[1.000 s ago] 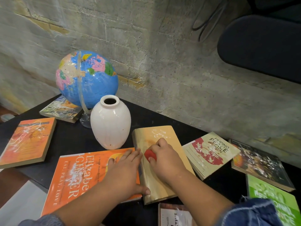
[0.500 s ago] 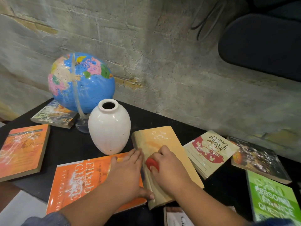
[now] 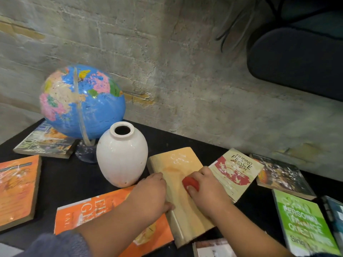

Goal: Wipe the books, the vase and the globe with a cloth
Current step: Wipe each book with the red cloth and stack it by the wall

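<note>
A yellow book (image 3: 178, 164) lies in the middle of the black table (image 3: 74, 175). My right hand (image 3: 206, 191) grips a small red cloth (image 3: 190, 183) and presses it on the book's cover. My left hand (image 3: 150, 195) lies flat along the book's left edge, thumb against its spine. A white vase (image 3: 121, 156) stands just left of the book, and a blue globe (image 3: 81, 101) on a clear stand is behind it. An orange book (image 3: 89, 214) lies under my left forearm.
More books lie around: an orange one (image 3: 16, 186) at far left, one under the globe (image 3: 44, 143), a cream "Peace Women" book (image 3: 235, 171), a dark one (image 3: 280, 175) and a green one (image 3: 304, 221) at right. A rough concrete wall (image 3: 185, 71) backs the table.
My right hand has slid the red cloth a little down and right over the yellow cover. The left hand stays at the book's edge. The view has shifted slightly to the left.
</note>
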Tool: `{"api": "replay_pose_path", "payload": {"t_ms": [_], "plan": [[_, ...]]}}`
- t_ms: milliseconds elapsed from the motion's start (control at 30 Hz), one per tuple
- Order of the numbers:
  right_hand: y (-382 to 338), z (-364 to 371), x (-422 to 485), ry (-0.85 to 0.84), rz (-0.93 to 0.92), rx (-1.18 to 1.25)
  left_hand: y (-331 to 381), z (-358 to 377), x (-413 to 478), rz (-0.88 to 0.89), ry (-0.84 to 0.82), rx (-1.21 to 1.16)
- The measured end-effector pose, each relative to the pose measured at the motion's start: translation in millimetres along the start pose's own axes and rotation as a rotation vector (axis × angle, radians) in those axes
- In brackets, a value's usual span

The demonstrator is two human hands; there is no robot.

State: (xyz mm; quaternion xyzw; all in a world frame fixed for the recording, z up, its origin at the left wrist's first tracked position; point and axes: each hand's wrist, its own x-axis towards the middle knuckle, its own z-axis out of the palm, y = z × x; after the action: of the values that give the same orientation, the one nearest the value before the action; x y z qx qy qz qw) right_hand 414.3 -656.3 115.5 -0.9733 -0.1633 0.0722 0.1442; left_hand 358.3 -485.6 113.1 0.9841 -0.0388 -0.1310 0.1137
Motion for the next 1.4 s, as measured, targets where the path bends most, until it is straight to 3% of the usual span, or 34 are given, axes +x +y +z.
{"api": "replay_pose_path", "payload": {"t_ms": [100, 333, 467, 667, 833, 1033, 1267, 1400], "plan": [[0, -3, 21, 0.052, 0.087, -0.015, 0, -3, -1, 0.001, -0.020, -0.026], [7, -2, 18, -0.052, -0.007, 0.044, -9, -4, -1, 0.034, -0.027, -0.024], [8, -3, 41, 0.059, 0.115, -0.011, -11, -7, -3, 0.053, -0.036, -0.020], [-6, 7, 27, -0.045, -0.053, 0.009, -16, -9, -5, 0.090, -0.033, -0.016], [5, -5, 52, 0.048, 0.116, -0.060, -20, -8, -4, 0.136, -0.028, 0.032], [-10, 8, 28, -0.045, -0.094, 0.024, -22, -6, -2, 0.169, -0.014, 0.019], [9, 0, 69, 0.095, 0.217, -0.055, -22, -5, 0, 0.166, -0.013, 0.016], [2, 7, 61, 0.051, 0.112, -0.051, -22, -7, -1, 0.175, -0.022, 0.022]]}}
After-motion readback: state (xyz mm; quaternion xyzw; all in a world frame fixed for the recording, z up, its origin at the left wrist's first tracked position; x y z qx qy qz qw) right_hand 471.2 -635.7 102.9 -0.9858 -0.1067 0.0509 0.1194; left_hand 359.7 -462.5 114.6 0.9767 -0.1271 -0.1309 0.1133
